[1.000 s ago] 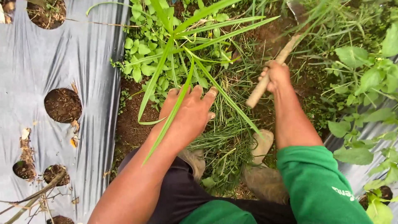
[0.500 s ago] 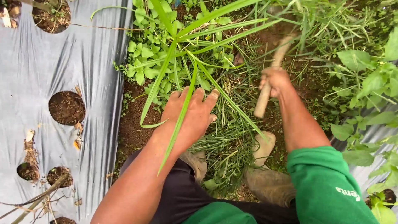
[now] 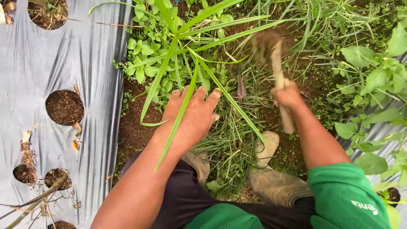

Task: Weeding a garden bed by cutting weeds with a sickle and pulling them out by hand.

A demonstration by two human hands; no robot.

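Crowding the strip of bare soil (image 3: 135,127) between two sheets of silver-grey plastic mulch (image 3: 63,63) are weeds of several kinds: a patch of small round-leaved plants (image 3: 146,51) at the upper left, a tuft of long-bladed grass (image 3: 190,51) in the middle, and broad-leaved plants (image 3: 373,80) spilling over the right-hand sheet. The left hand (image 3: 190,116) lies flat, fingers spread and apart from one another, pressed on the base of the grass tuft; long green blades arch up over the wrist and cross in front of the forearm, hiding part of it, so whether any stems are gripped under the palm cannot be told. The right hand (image 3: 288,95) is closed around the pale wooden handle (image 3: 282,97) of a digging tool, whose head (image 3: 263,42) is blurred and dark with earth, up among the grass stems just beyond the tuft. The two hands are well apart, with cut and flattened grass (image 3: 229,148) lying between them. Below it, two mud-coloured boots (image 3: 271,178) stand on the trampled weeds. The left sheet has round planting holes (image 3: 64,107) filled with brown soil and dry plant scraps, one at the top edge, one at mid-height, smaller ones lower down, with a dry stick (image 3: 38,199) lying across the bottom corner. A green sleeve (image 3: 343,195) with small white lettering covers the right upper arm.
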